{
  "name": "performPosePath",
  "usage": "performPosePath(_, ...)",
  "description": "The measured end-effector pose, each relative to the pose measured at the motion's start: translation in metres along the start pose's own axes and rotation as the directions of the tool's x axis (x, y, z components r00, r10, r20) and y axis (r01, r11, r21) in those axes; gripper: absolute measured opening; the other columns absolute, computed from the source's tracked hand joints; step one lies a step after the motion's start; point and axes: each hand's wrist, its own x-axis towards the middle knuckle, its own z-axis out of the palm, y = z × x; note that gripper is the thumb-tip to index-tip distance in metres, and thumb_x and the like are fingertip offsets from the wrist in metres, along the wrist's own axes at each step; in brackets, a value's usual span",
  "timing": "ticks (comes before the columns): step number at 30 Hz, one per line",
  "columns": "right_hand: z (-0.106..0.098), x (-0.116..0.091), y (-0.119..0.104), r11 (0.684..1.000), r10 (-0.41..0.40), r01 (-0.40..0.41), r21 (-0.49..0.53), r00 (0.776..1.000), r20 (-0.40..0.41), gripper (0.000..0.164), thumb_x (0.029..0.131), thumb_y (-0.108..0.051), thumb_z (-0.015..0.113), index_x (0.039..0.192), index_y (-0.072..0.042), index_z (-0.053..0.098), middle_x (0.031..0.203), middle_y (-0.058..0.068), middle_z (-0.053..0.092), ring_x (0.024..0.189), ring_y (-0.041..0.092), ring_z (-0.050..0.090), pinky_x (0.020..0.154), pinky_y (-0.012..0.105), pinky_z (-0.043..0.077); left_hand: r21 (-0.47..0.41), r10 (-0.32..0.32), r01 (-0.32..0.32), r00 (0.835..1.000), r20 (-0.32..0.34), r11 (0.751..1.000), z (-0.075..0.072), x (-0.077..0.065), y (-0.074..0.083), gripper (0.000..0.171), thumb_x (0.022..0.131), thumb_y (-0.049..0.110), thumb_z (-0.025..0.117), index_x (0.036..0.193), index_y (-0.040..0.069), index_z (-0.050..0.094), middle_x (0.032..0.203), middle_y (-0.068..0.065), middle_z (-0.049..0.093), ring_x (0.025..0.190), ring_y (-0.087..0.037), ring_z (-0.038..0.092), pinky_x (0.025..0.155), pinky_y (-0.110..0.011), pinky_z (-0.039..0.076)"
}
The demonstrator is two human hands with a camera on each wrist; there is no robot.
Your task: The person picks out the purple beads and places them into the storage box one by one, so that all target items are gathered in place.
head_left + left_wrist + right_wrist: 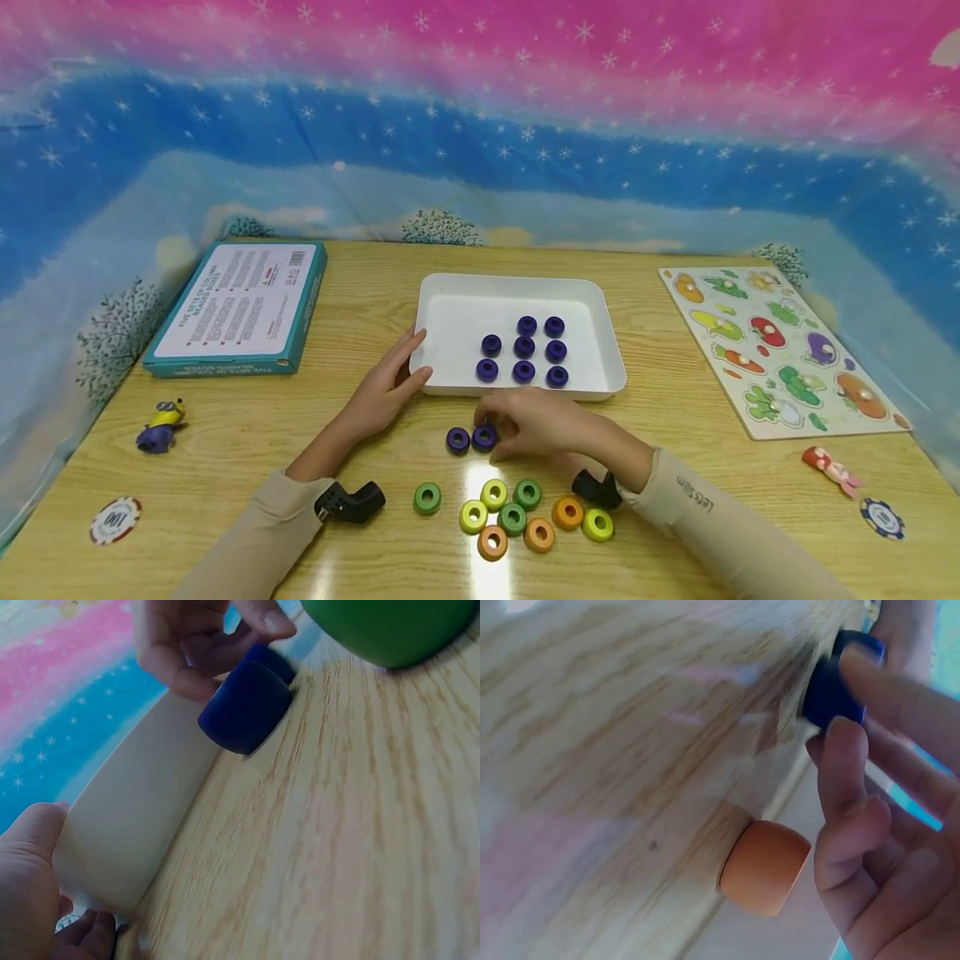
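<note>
My left hand (pixel 386 383) holds the left front corner of a white tray (pixel 453 312), its thumb and fingers at the wall. Several purple beads (pixel 523 347) with centre holes sit inside, toward the middle and right. Just in front of the tray, my right hand (pixel 536 422) pinches a purple bead (pixel 491 447) low over the table. Another purple bead (pixel 457 441) lies right beside it, to the left. In the right wrist view, the fingertips (pixel 847 739) meet the blurred purple bead, partly covering it.
Green (pixel 427 498), yellow (pixel 473 517) and orange beads (pixel 492 543) lie nearer the front. A teal box (pixel 240 300) and a minion figure (pixel 161 427) stand left. A vegetable puzzle board (pixel 783 350), a rabbit figure (pixel 832 472) and a poker chip (pixel 882 518) lie right, another chip (pixel 116 521) left.
</note>
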Motion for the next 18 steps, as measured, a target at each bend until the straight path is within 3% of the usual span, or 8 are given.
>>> performPosePath(7,0.001,0.000,0.001,0.997,-0.032,0.035,-0.073,0.999,0.041,0.032,0.065,-0.039,0.069,0.088,-0.021,0.059,0.072,-0.011,0.049,0.062,0.004,0.043,0.054,0.018,0.036,0.009,-0.001,0.001,1.000,0.003,1.000,0.000,-0.001,0.002,0.051,0.088,0.012,0.045,0.132,-0.002,0.023,0.138,-0.016,0.010,0.125,-0.024,0.010,0.096,-0.040,0.018)
performPosePath(13,-0.001,-0.003,0.002,0.999,-0.016,0.017,-0.042,1.000,0.019,0.030,0.066,-0.039,0.069,0.088,-0.022,0.059,0.062,-0.010,0.047,0.053,0.003,0.040,0.046,0.018,0.034,0.007,0.003,-0.003,1.000,0.005,1.000,0.000,0.000,-0.002,0.052,0.088,0.012,0.045,0.132,-0.001,0.022,0.138,-0.016,0.010,0.125,-0.025,0.010,0.096,-0.041,0.018)
performPosePath(18,-0.011,-0.004,0.001,1.000,0.013,-0.014,-0.009,1.000,-0.028,0.029,0.068,-0.035,0.068,0.093,-0.021,0.059,0.054,-0.011,0.042,0.048,0.003,0.037,0.044,0.019,0.032,0.034,0.012,-0.012,1.000,0.001,0.999,0.002,0.003,-0.023,0.053,0.088,0.020,0.046,0.134,0.006,0.022,0.139,-0.010,0.010,0.125,-0.019,0.010,0.096,-0.040,0.018)
